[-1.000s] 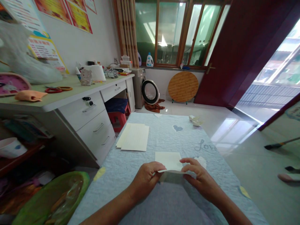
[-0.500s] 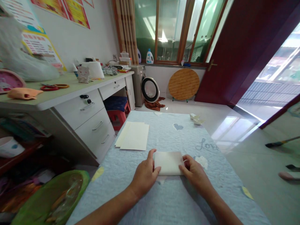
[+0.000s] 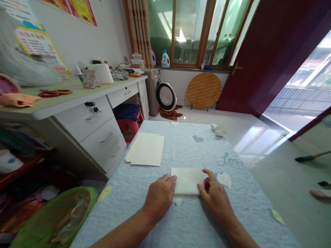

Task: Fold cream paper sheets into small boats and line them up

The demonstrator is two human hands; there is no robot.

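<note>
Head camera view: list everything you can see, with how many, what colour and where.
Folded paper square: one, cream, on the quilt between the hands.
Paper sheets: at least two, cream, overlapping on the quilt.
Quilt: one, pale blue, under the papers.
Desk: one, white, left.
Stool: one, red, under the desk.
Washing machine: one, grey, beyond the desk.
Detergent bottle: one, white and blue, on the windowsill.
Round tabletop: one, wood-brown, leaning on the wall.
Door: one, dark red, open, right.
Basin: one, green, lower left.
Left hand: one, on the paper's left edge.
Right hand: one, at the paper's right edge.
</note>
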